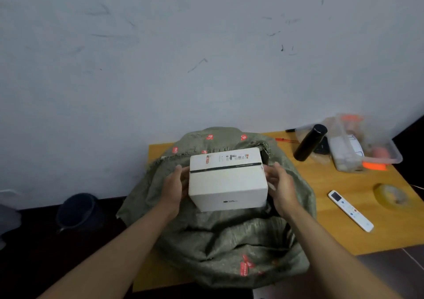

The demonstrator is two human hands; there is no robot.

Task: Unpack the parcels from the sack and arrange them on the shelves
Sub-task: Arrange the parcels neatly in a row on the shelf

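While the shelves are nowhere in this shot, most of the view is just a scuffed grey wall [206, 46] well beyond the fingertips, so I can't say how many parcels have already gone up. Below that, an orange-brown table [344, 207] carries the big green woven sack [218, 241], which slumps open right under both wrists and spreads out on every side of the fingers.

Sitting at the mouth of the sack is a white box [227, 179] with a dark strip of tape across its top, caught between the two palms. The left hand [173, 188] presses against its left side, fingers fairly straight and flat to the cardboard; the right hand [281, 188] does the same on the right side, fingers slightly spread, thumb up near the top corner. Looks like a squeeze from both sides rather than a wrap-around grip.

Out past the right fingers there's a clear plastic tub [367, 142] with orange clips, a black bottle [309, 142] lying tilted next to it, a white remote [351, 210] and a roll of tape [392, 195].

My read: the unpacking is in progress, with this parcel on its way out. The sack still looks bulky, so probably more inside, but that's hidden.
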